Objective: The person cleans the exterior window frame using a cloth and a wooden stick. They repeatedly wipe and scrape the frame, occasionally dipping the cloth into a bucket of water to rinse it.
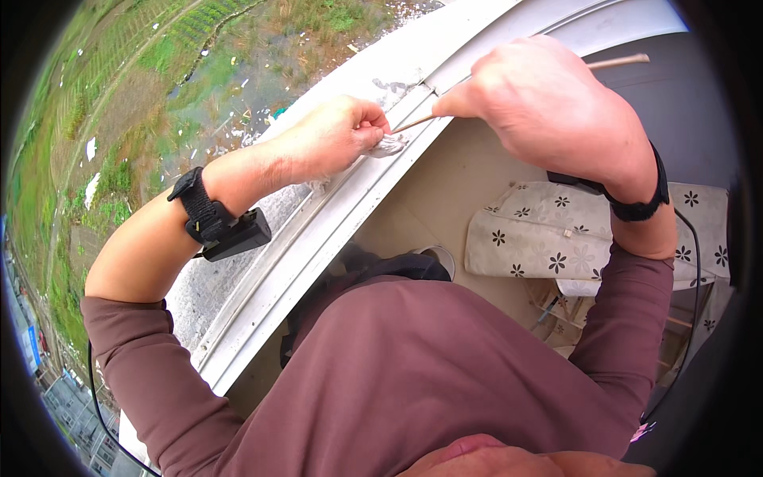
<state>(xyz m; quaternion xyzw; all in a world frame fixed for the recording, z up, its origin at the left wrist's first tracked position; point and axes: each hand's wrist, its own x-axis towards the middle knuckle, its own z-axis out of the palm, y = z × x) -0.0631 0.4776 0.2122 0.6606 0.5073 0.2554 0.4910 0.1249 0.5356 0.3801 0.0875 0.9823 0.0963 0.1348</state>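
Observation:
My right hand [536, 104] grips a thin wooden stick [620, 62], whose back end sticks out past the knuckles. The stick's other end runs down to the fingertips of my left hand [340, 137]. Between those left fingertips is a crumpled greyish-white cloth or wipe [388, 146], at the stick's tip. Both hands are over the white metal track of a window frame [322, 250], which crosses the view diagonally. Whether the cloth is wrapped around the stick's tip is hidden by the left fingers.
Outside the track lies a rough, stained ledge [229, 280], with a drop to littered, weedy ground [214, 113] beyond. Indoors, a flower-patterned fabric cover [536, 238] lies over a rack. A white bucket [444, 259] stands by my legs. Cables run from my wrist devices [238, 235].

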